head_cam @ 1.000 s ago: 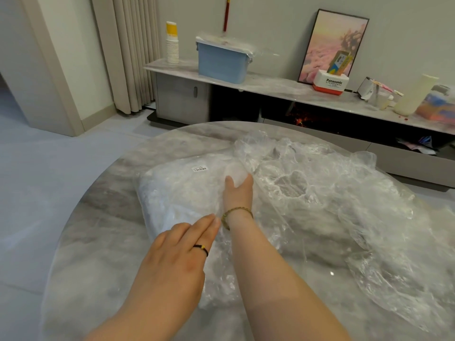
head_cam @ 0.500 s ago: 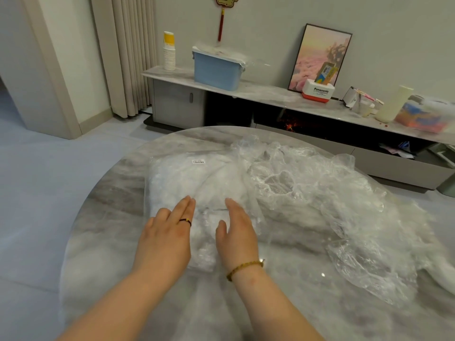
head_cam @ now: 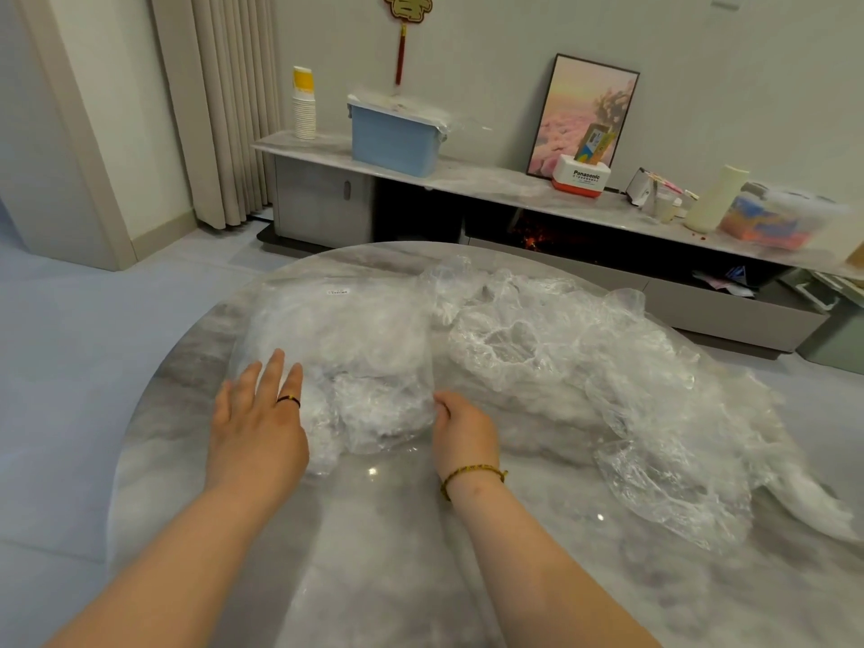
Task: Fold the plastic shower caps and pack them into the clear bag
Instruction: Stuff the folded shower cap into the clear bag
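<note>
On round grey marble table (head_cam: 374, 554), stuffed clear plastic bag (head_cam: 346, 348) lies straight ahead between hands. left hand (head_cam: 257, 427) flat, fingers straight, resting on bag's left side. right hand (head_cam: 465, 432) curled, seemingly pinching bag's right edge. Heap of loose crumpled transparent shower caps (head_cam: 631, 381) stretches diagonally rightward, nearer right hand.

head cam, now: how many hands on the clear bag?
2. Left hand lies flat, fingers on the near-left part of the clear bag. Right hand is at its near-right edge, fingers curled, apparently pinching the film. No other hands in view.
</note>
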Demonstrator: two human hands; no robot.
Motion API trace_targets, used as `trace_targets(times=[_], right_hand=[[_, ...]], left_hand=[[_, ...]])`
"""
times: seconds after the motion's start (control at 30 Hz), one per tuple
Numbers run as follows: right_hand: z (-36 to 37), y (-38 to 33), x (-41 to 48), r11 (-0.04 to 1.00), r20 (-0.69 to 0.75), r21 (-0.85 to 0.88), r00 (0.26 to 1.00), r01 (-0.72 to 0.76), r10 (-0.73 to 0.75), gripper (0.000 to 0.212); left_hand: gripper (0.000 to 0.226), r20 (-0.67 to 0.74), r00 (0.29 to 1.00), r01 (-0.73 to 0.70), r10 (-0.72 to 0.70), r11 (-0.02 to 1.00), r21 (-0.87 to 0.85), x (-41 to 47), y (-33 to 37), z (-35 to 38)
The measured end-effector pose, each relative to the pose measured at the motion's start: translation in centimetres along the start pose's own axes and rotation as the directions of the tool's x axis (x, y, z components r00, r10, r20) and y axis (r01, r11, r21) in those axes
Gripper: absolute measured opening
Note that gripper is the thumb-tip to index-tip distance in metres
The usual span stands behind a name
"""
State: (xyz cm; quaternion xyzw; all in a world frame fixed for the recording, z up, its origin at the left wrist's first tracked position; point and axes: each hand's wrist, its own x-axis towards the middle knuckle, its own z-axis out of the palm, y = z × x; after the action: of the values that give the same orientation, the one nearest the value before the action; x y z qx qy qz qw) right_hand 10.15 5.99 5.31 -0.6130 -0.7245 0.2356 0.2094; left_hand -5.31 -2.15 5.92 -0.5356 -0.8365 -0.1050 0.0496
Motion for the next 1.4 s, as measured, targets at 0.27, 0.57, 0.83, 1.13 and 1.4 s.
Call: trace_targets(times=[0.27,0.57,0.83,1.13,1.4], right_hand=[[1.2,-0.8,1.4,0.976,0.045,0.200,0.994,0.088,-0.099,0.046],[-7.0,9.8,-2.9,0.929,-0.110,-0.369,0.994,-0.026,-0.016,0.056],[-11.6,17.7,-6.9,0.864,-0.121,-0.462,0.980,-0.198,0.160,0.055],[-11.0,19.9,-4.7,0.850,-0.217,-0.486,0.970,-0.202,0.106,0.031],[-11.2,12.6,-7.1,1.000,-0.046,-0.011,0.999,0.026,-0.026,0.013]], left_hand=[[0.065,-0.068,0.997,-0.046,0.039,0.993,-0.113,0.4,0.1,0.1],[0.049,-0.081,0.849,-0.529,0.523,0.838,-0.131,-2.3,3.6,0.7],[0.091,0.345,0.693,-0.611,0.633,0.770,-0.184,-6.2,6.7,4.1],[0.091,0.293,0.732,-0.614,0.615,0.782,-0.106,-6.4,7.0,4.0],[0.101,0.262,0.806,-0.403,0.531,0.816,-0.415,-7.0,7.9,2.5]])
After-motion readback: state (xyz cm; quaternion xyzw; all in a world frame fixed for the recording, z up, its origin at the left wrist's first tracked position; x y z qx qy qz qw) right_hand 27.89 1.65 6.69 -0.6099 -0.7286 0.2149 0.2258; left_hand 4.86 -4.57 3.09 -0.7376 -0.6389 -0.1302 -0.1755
